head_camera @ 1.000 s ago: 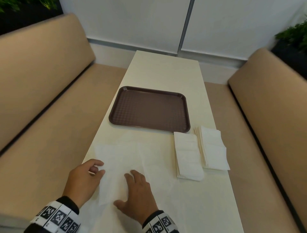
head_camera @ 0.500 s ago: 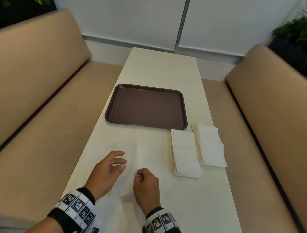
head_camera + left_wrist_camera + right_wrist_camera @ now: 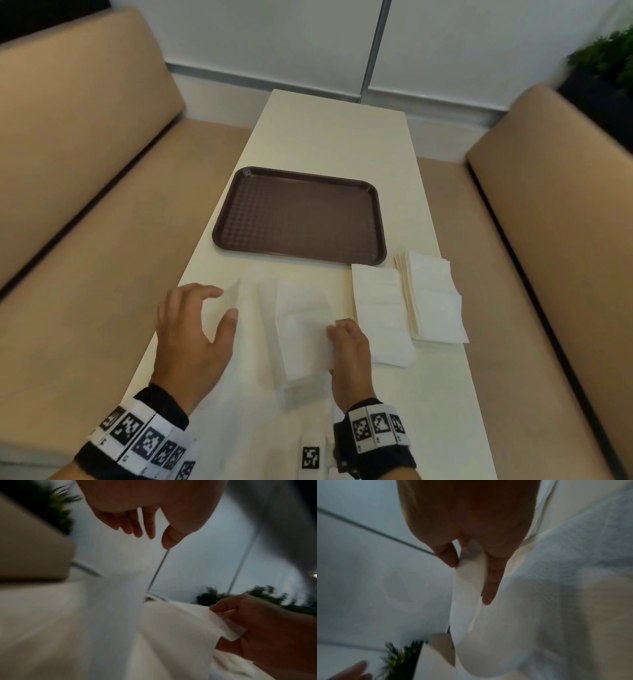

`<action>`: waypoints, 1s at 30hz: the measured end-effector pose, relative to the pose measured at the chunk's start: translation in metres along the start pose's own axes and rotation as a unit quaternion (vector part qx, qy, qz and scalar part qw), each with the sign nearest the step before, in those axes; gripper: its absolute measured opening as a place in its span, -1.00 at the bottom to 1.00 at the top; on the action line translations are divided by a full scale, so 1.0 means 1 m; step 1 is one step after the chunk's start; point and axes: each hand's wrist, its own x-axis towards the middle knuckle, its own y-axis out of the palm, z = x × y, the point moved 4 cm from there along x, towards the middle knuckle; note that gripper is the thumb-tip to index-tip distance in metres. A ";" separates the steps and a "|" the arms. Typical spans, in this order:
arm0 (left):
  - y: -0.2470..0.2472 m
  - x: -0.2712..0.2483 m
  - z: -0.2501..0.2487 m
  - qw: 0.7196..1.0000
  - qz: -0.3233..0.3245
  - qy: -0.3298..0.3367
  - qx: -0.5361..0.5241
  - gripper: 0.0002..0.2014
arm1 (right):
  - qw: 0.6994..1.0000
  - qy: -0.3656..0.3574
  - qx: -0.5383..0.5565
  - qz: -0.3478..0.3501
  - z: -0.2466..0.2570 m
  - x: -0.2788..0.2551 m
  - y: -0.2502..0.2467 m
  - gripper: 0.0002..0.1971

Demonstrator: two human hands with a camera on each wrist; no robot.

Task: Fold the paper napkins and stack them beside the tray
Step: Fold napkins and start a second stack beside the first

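A white paper napkin (image 3: pixel 301 329) lies partly lifted on the table in front of me, blurred by motion. My right hand (image 3: pixel 337 325) pinches its right edge between thumb and fingers; the pinch also shows in the right wrist view (image 3: pixel 471 561) and the left wrist view (image 3: pixel 228 626). My left hand (image 3: pixel 224 303) hovers at the napkin's left flap with fingers (image 3: pixel 137 524) loosely spread and nothing between them. Two piles of napkins (image 3: pixel 380 315) (image 3: pixel 435 298) lie side by side just right of my right hand, below the brown tray (image 3: pixel 298 216).
The long cream table (image 3: pixel 335 130) runs away from me between two tan benches (image 3: pixel 85 222) (image 3: pixel 548 205). A white wall closes the far end, and a plant (image 3: pixel 606 58) stands at the back right. More white paper lies under my wrists.
Both hands went from lying flat on the napkin to pinching it at its middle. Now the right hand has carried an edge rightward, and the left hand has let go and spread.
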 end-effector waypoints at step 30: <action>0.150 0.005 -0.064 0.783 0.352 -0.304 -0.413 -0.71 | 0.994 0.011 -0.050 0.094 0.019 -0.006 -0.060 -0.79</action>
